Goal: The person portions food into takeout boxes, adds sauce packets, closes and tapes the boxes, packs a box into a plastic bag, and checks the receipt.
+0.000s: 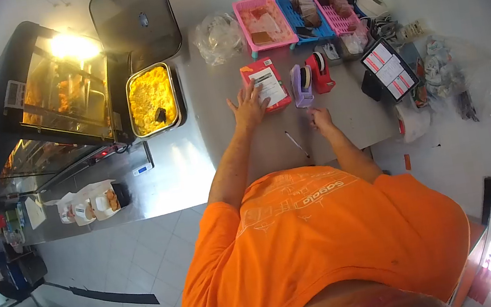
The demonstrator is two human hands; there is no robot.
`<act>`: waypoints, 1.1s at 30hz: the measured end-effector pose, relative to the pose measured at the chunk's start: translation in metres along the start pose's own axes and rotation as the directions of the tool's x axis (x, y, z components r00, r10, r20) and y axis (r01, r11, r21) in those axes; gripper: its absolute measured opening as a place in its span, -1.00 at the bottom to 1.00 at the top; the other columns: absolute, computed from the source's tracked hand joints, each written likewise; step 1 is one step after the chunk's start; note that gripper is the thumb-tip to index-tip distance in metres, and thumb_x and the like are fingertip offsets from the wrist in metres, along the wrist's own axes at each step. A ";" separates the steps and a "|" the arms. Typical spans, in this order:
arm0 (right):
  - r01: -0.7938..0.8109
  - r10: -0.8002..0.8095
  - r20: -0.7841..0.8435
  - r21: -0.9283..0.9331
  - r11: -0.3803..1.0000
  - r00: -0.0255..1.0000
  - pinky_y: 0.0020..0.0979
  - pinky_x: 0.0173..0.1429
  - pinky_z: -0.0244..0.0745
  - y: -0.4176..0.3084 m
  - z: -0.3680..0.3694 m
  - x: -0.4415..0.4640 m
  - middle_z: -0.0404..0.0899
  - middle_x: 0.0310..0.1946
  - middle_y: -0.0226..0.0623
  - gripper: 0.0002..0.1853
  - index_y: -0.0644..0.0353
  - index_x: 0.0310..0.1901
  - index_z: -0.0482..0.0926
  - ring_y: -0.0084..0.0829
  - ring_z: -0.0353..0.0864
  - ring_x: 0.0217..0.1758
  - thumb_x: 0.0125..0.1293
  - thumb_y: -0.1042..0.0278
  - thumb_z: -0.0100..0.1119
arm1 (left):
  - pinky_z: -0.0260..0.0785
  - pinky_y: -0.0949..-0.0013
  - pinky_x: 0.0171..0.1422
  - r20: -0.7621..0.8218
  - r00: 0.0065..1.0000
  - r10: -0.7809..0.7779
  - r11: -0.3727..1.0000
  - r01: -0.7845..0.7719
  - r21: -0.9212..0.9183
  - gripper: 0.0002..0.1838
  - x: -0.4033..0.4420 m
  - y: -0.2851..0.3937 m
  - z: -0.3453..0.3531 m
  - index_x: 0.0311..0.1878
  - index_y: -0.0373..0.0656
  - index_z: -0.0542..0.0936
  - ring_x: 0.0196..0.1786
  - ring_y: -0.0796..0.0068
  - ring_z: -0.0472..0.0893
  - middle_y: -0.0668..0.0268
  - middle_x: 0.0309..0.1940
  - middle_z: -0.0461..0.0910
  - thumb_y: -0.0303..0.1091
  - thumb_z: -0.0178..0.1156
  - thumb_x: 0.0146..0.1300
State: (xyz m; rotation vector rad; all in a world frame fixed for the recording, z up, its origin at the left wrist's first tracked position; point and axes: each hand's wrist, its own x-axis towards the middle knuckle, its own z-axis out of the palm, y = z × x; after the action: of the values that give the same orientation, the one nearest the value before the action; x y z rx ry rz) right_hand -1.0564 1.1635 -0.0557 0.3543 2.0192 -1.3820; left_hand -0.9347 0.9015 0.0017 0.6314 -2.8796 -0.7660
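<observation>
My left hand (249,108) lies with its fingers spread on the near left part of a red box (279,102). A printed white slip (271,87) rests on top of that box, under my fingertips. My right hand (320,118) is closed just in front of a purple tape dispenser (302,88); what its fingers hold, if anything, cannot be made out. Beside the purple one stands a red tape dispenser (321,76). A pen (297,144) lies on the metal counter (227,156) between my forearms.
Pink (246,25) and blue baskets (324,30) line the back wall. A tilted holder with printed slips (387,68) stands right. Left are a tray of yellow food (152,101), a lit food warmer (59,112) and several open food boxes (84,208).
</observation>
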 end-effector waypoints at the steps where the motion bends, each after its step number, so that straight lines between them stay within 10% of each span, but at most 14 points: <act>1: 0.248 -0.248 0.019 0.008 0.969 0.968 -0.47 -0.61 0.20 -0.023 0.013 -0.017 0.40 -0.62 -0.51 -0.76 0.11 -0.34 0.61 -0.61 0.40 -0.65 0.39 0.15 0.23 | -0.34 -0.62 0.47 0.004 1.000 0.001 1.000 -0.001 -0.004 -0.36 0.000 0.000 0.001 0.48 0.27 0.31 0.59 0.07 0.09 0.55 0.62 0.00 0.19 0.08 0.39; 5: 0.836 -0.827 0.155 -0.209 0.508 0.541 -0.46 -0.64 0.09 -0.104 0.086 0.039 0.35 -0.66 -0.54 -0.66 0.17 -0.35 0.61 -0.60 0.22 -0.75 0.46 0.07 0.15 | -0.36 -0.63 0.47 0.007 1.000 0.005 1.000 -0.005 0.011 -0.36 -0.001 0.004 -0.003 0.49 0.27 0.31 0.59 0.06 0.10 0.55 0.62 0.01 0.20 0.05 0.40; 7: 0.569 -0.506 0.273 -0.248 0.784 0.818 -0.41 -0.65 0.13 -0.156 0.120 0.034 0.33 -0.70 -0.53 -0.65 0.18 -0.35 0.64 -0.54 0.23 -0.76 0.41 0.04 0.21 | -0.36 -0.63 0.47 -0.007 1.000 0.011 0.999 -0.011 0.051 -0.37 -0.001 0.001 0.004 0.49 0.28 0.32 0.58 0.05 0.11 0.55 0.61 0.02 0.20 0.04 0.41; 10: 0.221 -0.144 0.228 -0.357 0.907 0.963 -0.36 -0.64 0.23 -0.182 0.150 0.049 0.38 -0.71 -0.47 -0.63 0.19 -0.37 0.67 -0.49 0.30 -0.76 0.28 -0.01 0.34 | -0.37 -0.64 0.46 -0.030 0.999 0.024 0.996 -0.021 0.083 -0.38 -0.001 0.003 0.001 0.48 0.27 0.34 0.57 0.04 0.12 0.55 0.60 0.04 0.20 0.04 0.41; 13: 0.318 -0.238 0.213 -0.693 0.647 0.948 -0.23 -0.09 0.55 -0.186 0.150 0.057 0.71 -0.48 -0.10 -0.50 0.32 -0.28 0.72 -0.22 0.71 -0.38 0.22 -0.10 0.33 | -0.35 -0.64 0.46 -0.012 0.999 0.037 0.994 -0.035 0.103 -0.36 -0.004 0.005 -0.010 0.50 0.21 0.29 0.56 0.00 0.14 0.50 0.60 0.05 0.15 0.05 0.41; 19: 0.593 -0.442 0.500 -0.800 0.094 0.745 -0.16 -0.07 0.56 -0.151 0.078 0.040 0.71 -0.42 -0.04 -0.50 0.28 -0.33 0.69 -0.05 0.73 -0.26 0.16 -0.12 0.37 | -0.41 -0.65 0.46 0.011 1.000 0.029 0.989 -0.031 0.146 -0.26 0.017 0.006 -0.019 0.44 0.27 0.40 0.54 0.06 0.12 0.39 0.53 0.17 0.20 0.26 0.17; 21: 0.518 -0.600 0.076 -0.597 0.612 0.797 -0.15 -0.18 0.53 -0.131 0.054 -0.008 0.66 -0.51 -0.15 -0.52 0.32 -0.38 0.66 -0.16 0.69 -0.37 0.10 -0.05 0.49 | -0.40 -0.65 0.46 0.021 0.999 0.032 0.989 -0.035 0.146 -0.20 0.029 0.011 -0.034 0.42 0.29 0.42 0.53 0.06 0.12 0.32 0.47 0.23 0.21 0.31 0.07; 23: 0.600 -0.742 -0.298 -0.446 0.664 0.600 -0.19 -0.20 0.52 -0.076 0.031 0.014 0.67 -0.44 -0.11 -0.54 0.32 -0.25 0.66 -0.17 0.66 -0.39 0.19 -0.02 0.42 | -0.40 -0.65 0.46 -0.003 0.999 0.036 0.996 -0.035 0.086 -0.16 0.044 0.011 -0.043 0.42 0.31 0.44 0.51 0.05 0.14 0.27 0.40 0.30 0.23 0.34 -0.01; 26: 0.484 -0.798 -0.298 -0.667 0.567 0.523 -0.30 -0.30 0.49 -0.020 0.005 0.048 0.68 -0.37 -0.21 -0.63 0.22 -0.15 0.68 -0.31 0.61 -0.46 0.28 0.03 0.35 | -0.36 -0.63 0.47 0.000 1.000 0.031 0.996 -0.031 0.081 -0.10 0.069 0.001 -0.030 0.46 0.38 0.37 0.46 0.02 0.18 0.27 0.29 0.34 0.25 0.34 -0.05; 29: 0.077 -0.075 -0.087 0.022 0.997 0.993 -0.44 -0.33 0.43 -0.047 0.006 0.022 0.68 -0.31 -0.36 -0.74 0.10 -0.13 0.70 -0.47 0.57 -0.44 0.31 0.10 0.33 | -0.32 -0.62 0.47 0.050 0.998 0.032 0.994 -0.037 0.102 -0.10 0.083 -0.004 -0.026 0.48 0.43 0.34 0.43 -0.01 0.20 0.28 0.27 0.33 0.25 0.32 -0.02; 33: 0.009 -0.024 0.064 0.227 0.974 0.998 -0.49 -0.31 0.41 -0.051 0.006 0.018 0.66 -0.29 -0.41 -0.80 0.10 -0.12 0.70 -0.54 0.54 -0.41 0.29 0.22 0.33 | -0.26 -0.63 0.44 0.105 0.993 0.057 0.996 -0.063 0.058 -0.08 0.078 -0.003 -0.033 0.47 0.45 0.35 0.45 -0.02 0.18 0.28 0.33 0.27 0.27 0.38 -0.05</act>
State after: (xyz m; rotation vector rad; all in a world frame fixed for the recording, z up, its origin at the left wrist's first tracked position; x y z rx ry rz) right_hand -1.0961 1.1351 -0.0316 0.3866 1.8182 -1.6183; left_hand -0.9977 0.8517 0.0282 0.5237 -3.0116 -0.7253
